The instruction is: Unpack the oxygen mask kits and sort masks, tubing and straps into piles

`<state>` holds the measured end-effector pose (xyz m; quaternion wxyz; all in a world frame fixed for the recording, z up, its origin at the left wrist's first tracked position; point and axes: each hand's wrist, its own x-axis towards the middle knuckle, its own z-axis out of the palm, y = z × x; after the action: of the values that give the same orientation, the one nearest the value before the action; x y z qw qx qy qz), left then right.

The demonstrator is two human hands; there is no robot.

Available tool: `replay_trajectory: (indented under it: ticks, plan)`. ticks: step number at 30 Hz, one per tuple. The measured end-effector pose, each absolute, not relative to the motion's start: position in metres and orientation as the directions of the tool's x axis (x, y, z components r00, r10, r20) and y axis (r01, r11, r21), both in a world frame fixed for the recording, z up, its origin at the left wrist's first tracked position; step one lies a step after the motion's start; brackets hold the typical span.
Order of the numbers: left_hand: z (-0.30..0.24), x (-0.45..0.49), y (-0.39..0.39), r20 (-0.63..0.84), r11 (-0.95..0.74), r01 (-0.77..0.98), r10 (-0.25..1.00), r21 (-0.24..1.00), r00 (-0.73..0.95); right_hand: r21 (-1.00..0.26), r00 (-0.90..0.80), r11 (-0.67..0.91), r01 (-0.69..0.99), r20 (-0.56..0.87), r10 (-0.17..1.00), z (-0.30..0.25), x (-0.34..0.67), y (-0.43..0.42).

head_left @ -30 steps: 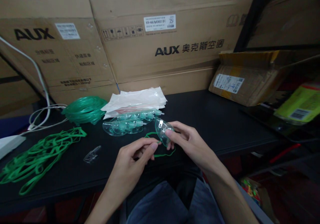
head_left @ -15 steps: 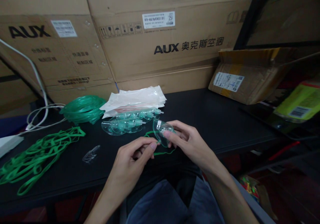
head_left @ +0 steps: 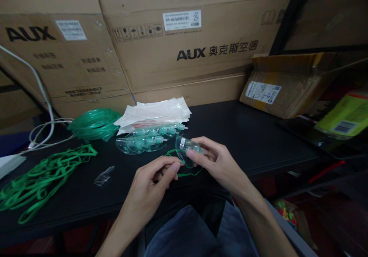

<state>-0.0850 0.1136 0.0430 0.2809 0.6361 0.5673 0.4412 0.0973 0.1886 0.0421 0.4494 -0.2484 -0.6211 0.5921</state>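
Note:
A clear green-tinted oxygen mask [head_left: 184,149] with a metal nose clip is gripped by my right hand [head_left: 211,155], thumb across its front. My left hand [head_left: 161,172] pinches a thin green elastic strap [head_left: 189,174] at the mask's lower left edge. The strap loops below and behind the mask; whether its end passes through the mask's hole is hidden by my fingertips. Just beyond my hands, several more masks [head_left: 140,144] lie in two rows on the black table [head_left: 224,123].
White plastic packets [head_left: 156,113] lie behind the masks. At left are coiled green tubing [head_left: 96,123], a tangle of green straps [head_left: 48,180], small clear pieces [head_left: 104,176] and a white cable [head_left: 43,81]. Large cartons [head_left: 186,73] stand along the back; a smaller box [head_left: 284,88] sits at right.
My hands and the mask stay almost in place. The camera view has shifted very slightly; both hands keep their grip.

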Motion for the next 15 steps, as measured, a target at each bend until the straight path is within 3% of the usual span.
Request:
replay_trajectory:
  ticks: [8,15]
  plan:
    - [0.0421,-0.085,0.1158,0.379,-0.304,0.507,0.924,0.807,-0.05,-0.962,-0.46,0.172,-0.211,0.253,0.851,0.0378,0.0968,0.1888]
    - [0.0446,-0.0829,0.1161,0.292,-0.21,0.401,0.944,0.892,-0.155,-0.929,-0.396,0.37,-0.03,0.351,0.849,0.0357,0.095,0.1887]
